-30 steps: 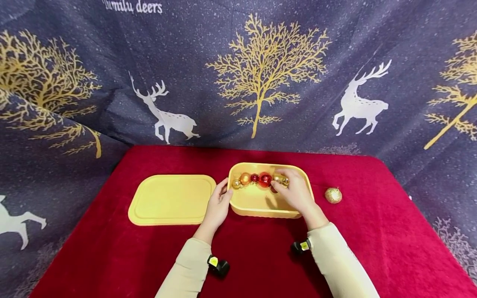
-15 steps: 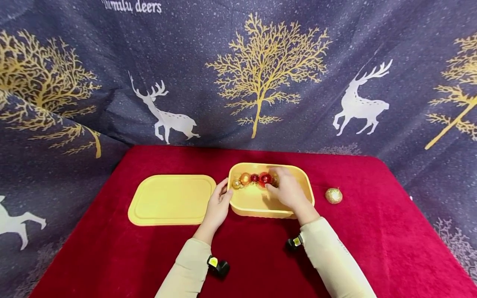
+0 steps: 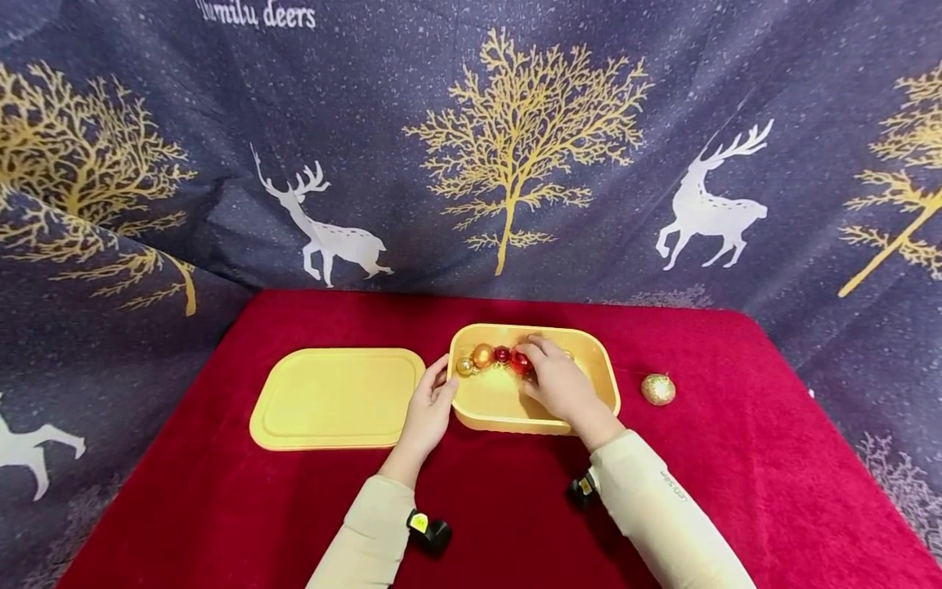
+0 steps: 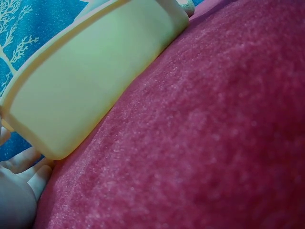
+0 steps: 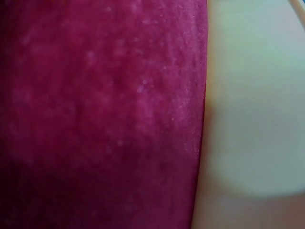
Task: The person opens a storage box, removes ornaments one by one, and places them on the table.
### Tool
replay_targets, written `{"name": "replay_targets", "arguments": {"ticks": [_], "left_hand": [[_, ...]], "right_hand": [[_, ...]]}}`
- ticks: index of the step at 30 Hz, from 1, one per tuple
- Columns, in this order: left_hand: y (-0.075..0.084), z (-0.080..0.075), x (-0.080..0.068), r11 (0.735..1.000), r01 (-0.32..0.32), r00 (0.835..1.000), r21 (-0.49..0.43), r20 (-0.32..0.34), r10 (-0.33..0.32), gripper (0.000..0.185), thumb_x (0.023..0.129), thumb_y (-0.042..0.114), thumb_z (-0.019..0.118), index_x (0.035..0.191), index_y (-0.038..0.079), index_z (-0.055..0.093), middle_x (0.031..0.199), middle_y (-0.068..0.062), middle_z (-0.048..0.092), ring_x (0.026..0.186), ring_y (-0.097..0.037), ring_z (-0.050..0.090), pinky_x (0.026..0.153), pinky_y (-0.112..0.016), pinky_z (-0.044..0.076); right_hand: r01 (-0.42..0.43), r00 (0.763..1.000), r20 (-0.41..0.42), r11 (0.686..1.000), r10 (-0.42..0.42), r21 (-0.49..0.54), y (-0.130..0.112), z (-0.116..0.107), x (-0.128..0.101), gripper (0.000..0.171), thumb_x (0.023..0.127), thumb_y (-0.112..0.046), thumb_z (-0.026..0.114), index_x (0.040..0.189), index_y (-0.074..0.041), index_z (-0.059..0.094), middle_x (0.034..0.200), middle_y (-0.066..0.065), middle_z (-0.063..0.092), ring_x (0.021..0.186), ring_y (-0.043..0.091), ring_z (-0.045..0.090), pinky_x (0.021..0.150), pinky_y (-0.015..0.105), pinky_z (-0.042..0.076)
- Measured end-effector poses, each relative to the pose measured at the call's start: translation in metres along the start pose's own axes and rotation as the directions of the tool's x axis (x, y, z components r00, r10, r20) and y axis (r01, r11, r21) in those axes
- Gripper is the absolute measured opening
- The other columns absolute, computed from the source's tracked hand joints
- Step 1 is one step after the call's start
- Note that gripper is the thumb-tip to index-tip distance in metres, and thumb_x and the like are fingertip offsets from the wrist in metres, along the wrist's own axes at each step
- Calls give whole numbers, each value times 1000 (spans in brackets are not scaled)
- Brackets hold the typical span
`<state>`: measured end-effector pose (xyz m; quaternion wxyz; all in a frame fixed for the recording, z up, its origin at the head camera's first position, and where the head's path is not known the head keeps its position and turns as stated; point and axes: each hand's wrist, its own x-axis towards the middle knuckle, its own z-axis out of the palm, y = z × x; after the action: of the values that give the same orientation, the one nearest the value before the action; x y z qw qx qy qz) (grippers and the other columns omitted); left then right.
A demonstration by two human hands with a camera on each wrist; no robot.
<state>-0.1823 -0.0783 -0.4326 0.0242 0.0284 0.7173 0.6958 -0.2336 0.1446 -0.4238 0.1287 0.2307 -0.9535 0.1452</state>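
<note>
In the head view, a yellow box point(image 3: 508, 415) holds a row of shiny Christmas balls along its far side. From the left these are a small gold ball point(image 3: 465, 366), an orange-gold ball point(image 3: 482, 355), a small dark red ball point(image 3: 502, 354) and a larger red ball point(image 3: 519, 362). My right hand point(image 3: 561, 383) reaches into the box, its fingers bent round the red ball; the thumb side is partly hidden. Against the box's left end, my left hand point(image 3: 429, 407) rests with fingers outside the wall. The left wrist view shows its fingers point(image 4: 24, 162) beside the box's lower corner.
A yellow lid point(image 3: 338, 398) lies flat left of the box. To the right, a glittery gold ball point(image 3: 658, 389) sits on the red tablecloth point(image 3: 508, 499). A dark fabric backdrop point(image 3: 441, 98) with deer and trees hangs behind the table.
My right hand has moved left inside the box, from the gold ornaments at the right to the red ball, which has shifted slightly. My left hand has stayed at the box's left end.
</note>
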Motion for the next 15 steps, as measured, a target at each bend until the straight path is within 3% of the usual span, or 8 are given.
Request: {"name": "replay_targets", "arguments": {"ticks": [4,8,15], "left_hand": [[0,0,0,1000,0,1000,6,5,0,49,100,15,44,147,6,31,140,-25,42,127,-37,47,103,-47,41],[1,0,-1,1000,0,1000,10,4,0,50,100,16,44,147,7,32,139,-25,43,126,-36,47,103,-47,41],[2,0,-1,1000,-11,1000,10,-3,11,49,100,13,45,146,5,32,137,-27,44,125,-37,48,102,-47,41]], "right_hand": [[-41,999,5,999,41,27,-1,1,-1,41,73,-11,77,108,-5,56,115,14,62,109,31,58,94,43,47],[-81,996,33,996,80,36,-2,-1,-2,40,74,-9,75,107,-6,54,102,10,62,98,29,60,87,43,48],[-62,998,8,998,62,20,-2,-2,-2,52,77,-14,73,124,-2,56,115,16,59,106,34,58,91,46,48]]}}
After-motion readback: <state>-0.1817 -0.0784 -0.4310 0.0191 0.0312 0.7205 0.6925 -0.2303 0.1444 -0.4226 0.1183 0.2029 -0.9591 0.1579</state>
